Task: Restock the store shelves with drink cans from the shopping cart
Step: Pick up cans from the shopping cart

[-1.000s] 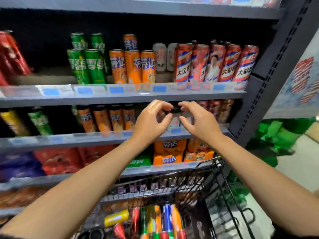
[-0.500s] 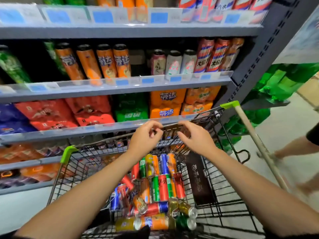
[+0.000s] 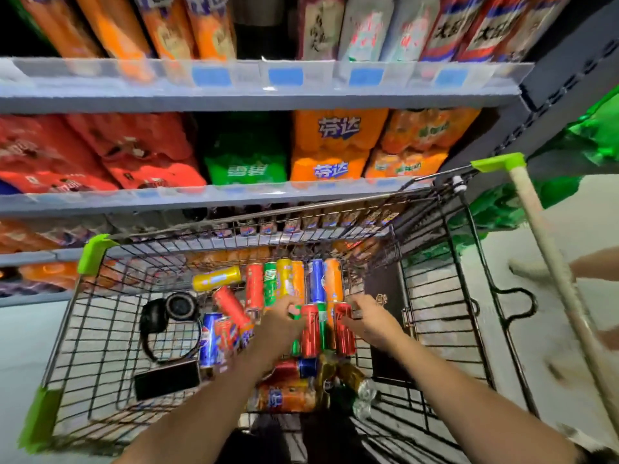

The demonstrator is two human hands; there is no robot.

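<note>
The wire shopping cart (image 3: 100, 329) stands against the shelves and holds several drink cans in red, green, orange, blue and yellow. Both my hands are down among them. My left hand (image 3: 279, 326) curls its fingers round the top of a green can (image 3: 295, 313). My right hand (image 3: 373, 318) grips the top of a red can (image 3: 345, 333). Another red can (image 3: 310, 331) lies between the two hands. A yellow can (image 3: 216, 278) lies crosswise at the far end. The shelf (image 3: 268, 92) above carries upright orange, white and red cans.
Black headphones (image 3: 167, 316) and a dark phone (image 3: 167, 380) lie in the cart's left part, a black box (image 3: 385, 296) on its right. Lower shelves hold red, green and orange multipacks. The cart's handle bar (image 3: 536, 229) slants on the right, near another person's arm (image 3: 593, 262).
My view has dropped from the shelf to the cart. Both hands came down from the middle shelf, over the cart's rim, and now reach the cans inside.
</note>
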